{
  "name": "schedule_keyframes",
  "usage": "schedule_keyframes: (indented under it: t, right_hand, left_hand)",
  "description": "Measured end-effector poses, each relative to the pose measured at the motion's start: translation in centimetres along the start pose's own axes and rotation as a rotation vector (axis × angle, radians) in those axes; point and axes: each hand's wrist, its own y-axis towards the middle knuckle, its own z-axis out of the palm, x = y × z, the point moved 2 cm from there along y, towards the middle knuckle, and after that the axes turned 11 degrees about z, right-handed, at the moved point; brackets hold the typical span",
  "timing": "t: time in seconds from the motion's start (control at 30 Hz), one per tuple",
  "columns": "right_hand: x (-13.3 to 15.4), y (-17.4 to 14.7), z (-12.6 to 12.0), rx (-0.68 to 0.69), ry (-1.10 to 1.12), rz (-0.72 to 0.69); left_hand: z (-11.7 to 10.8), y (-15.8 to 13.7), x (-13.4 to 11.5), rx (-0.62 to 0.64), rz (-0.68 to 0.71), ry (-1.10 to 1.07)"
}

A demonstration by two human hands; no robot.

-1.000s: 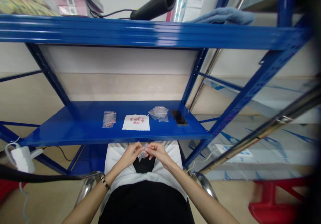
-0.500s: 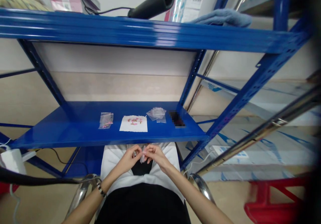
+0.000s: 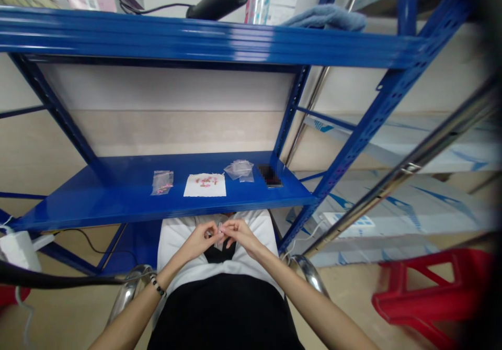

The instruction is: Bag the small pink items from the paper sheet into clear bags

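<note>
Over my lap, just below the shelf's front edge, my left hand [image 3: 202, 240] and my right hand [image 3: 242, 236] meet fingertip to fingertip. Both are pinched on a small clear plastic bag [image 3: 220, 243], mostly covered by the fingers; I cannot make out its contents. On the blue shelf beyond lies a white sheet of paper [image 3: 191, 189] with several small pink pieces [image 3: 206, 181] on it. To its left are clear zip bags [image 3: 160, 181] with pink bits inside. A loose pile of clear plastic bags [image 3: 240, 169] rests on its right.
A dark phone-like rectangle [image 3: 270, 176], partly blurred out, lies at the right of the blue shelf [image 3: 117, 198]. The upper shelf's beam [image 3: 157, 38] crosses above. Chair armrests [image 3: 314, 277] flank me, and a red stool [image 3: 431, 287] stands at the right.
The view has shifted slightly, so the shelf items sit a little higher and further left. My hands stay together on the plastic bag, which now shows less between the fingers.
</note>
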Motion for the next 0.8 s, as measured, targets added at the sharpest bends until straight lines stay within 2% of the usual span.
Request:
schedule_keyframes:
  t: [0.23, 0.43, 0.6, 0.8]
  right_hand:
    - [0.4, 1.8, -1.1, 0.001, -0.006, 0.006]
    - [0.0, 0.3, -0.1, -0.058, 0.053, -0.043]
    - [-0.4, -0.5, 0.5, -0.077, 0.027, -0.031]
    - [-0.3, 1.2, -0.5, -0.074, 0.038, -0.002]
  left_hand:
    - [-0.6, 1.6, 0.6, 0.019, -0.016, -0.087]
    - [-0.6, 0.5, 0.6, 0.074, -0.015, -0.269]
    - [-0.6, -0.1, 1.0, 0.052, -0.028, -0.343]
    - [-0.7, 1.3, 2.0, 0.023, -0.036, -0.382]
